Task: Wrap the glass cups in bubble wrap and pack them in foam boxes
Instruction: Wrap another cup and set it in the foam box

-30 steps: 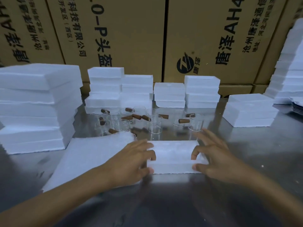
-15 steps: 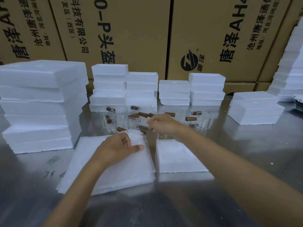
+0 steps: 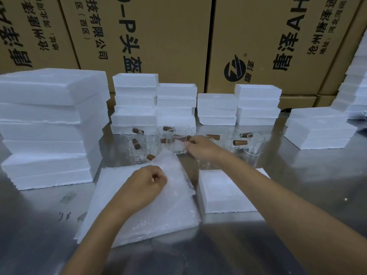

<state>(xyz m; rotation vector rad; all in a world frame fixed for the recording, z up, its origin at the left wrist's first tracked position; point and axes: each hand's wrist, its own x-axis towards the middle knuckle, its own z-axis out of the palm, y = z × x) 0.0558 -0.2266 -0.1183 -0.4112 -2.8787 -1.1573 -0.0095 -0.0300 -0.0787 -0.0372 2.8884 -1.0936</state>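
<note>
On the steel tabletop (image 3: pixel 297 175) the left hand (image 3: pixel 143 187) lies on a stack of bubble wrap (image 3: pixel 143 211). Its fingers are curled tight, pinching the top sheet, whose far corner stands lifted toward the cups; how much of the sheet sits inside the grip is hidden under the knuckles. The right hand (image 3: pixel 200 146) reaches across to a glass cup (image 3: pixel 179 145) at the front of the cluster and holds it by the wooden handle. The fingertips lie on the far side, so the exact grip is hard to read, though the fingers are clearly bent round the handle.

The other glass cups (image 3: pixel 238 141) stand in a loose group behind, clear walls blending into the reflections, so a true count cannot be made; their brown handles are the plainest marks. Just right of the bubble wrap, under the right forearm, rests a foam box (image 3: pixel 224 191), its far edge partly covered by the arm.

Stacks of foam boxes (image 3: pixel 51 124) ring the work area on the left, the back and the right, the rightmost stack cut off by the frame edge. Cardboard cartons (image 3: pixel 168 36) with printed characters fill the background, tops cropped.
</note>
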